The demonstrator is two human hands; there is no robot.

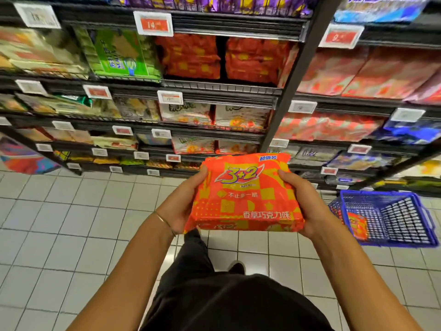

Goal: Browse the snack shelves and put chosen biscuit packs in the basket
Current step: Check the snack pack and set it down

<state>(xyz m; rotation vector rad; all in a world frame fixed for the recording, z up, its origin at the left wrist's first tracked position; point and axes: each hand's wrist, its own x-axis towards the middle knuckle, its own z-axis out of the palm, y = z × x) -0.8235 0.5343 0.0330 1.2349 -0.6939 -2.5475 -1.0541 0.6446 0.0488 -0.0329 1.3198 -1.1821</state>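
I hold an orange and yellow biscuit pack (243, 194) marked "3+2" in front of me, above the tiled floor. My left hand (183, 206) grips its left edge and my right hand (307, 201) grips its right edge, thumbs on the top face. A blue wire basket (391, 218) stands on the floor to the right of the pack, below the shelves. Inside it lies another orange pack (356, 225) against its left wall.
Dark shelves (219, 88) stacked with snack packs and price tags fill the upper view, split by a black upright post (293, 91). More orange packs (191, 56) sit at upper middle. White tiled floor (71, 223) spreads to the left. My dark trousers and shoes are below.
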